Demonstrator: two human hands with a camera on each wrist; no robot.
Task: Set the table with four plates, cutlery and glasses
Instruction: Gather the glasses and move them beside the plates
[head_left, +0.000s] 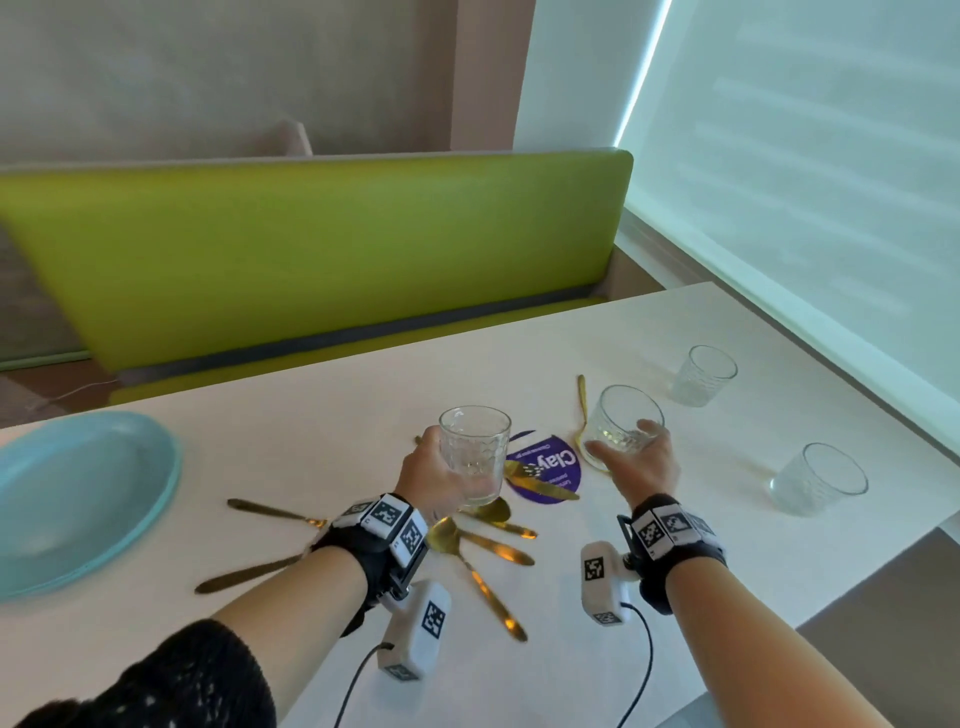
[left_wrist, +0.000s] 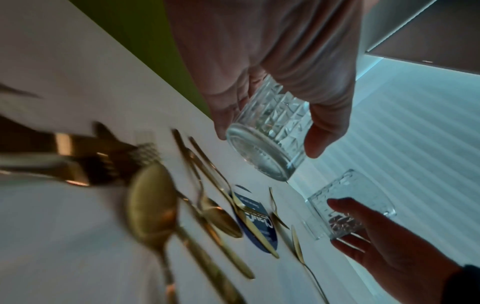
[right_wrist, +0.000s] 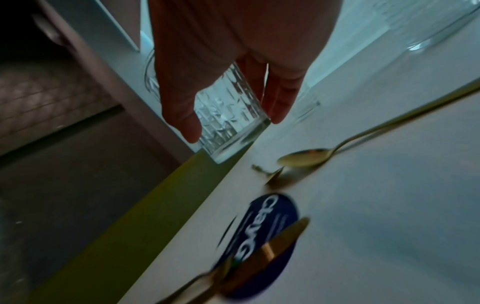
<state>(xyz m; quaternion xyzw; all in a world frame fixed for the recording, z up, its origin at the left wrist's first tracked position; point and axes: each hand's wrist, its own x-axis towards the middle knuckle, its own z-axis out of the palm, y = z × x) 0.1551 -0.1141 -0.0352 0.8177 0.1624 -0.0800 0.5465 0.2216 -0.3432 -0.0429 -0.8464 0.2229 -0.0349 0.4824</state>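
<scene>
My left hand (head_left: 449, 470) grips a clear patterned glass (head_left: 474, 457) upright, lifted above the white table (head_left: 322, 415); in the left wrist view the hand (left_wrist: 267, 139) wraps the glass (left_wrist: 272, 131) with its base in the air. My right hand (head_left: 623, 441) holds a second glass (head_left: 626, 418), tilted, low over the table; thumb and fingers of that hand (right_wrist: 233, 125) clasp this glass (right_wrist: 228, 115). Gold cutlery (head_left: 483, 551) lies scattered beneath my left hand. A light blue plate (head_left: 78, 499) sits at the far left.
Two more glasses stand on the right, one far (head_left: 704, 374) and one near the table's edge (head_left: 821, 478). A round purple sticker (head_left: 550, 467) lies under a gold knife. A green bench (head_left: 311, 249) runs along the far side. A blind (head_left: 805, 182) covers the right wall.
</scene>
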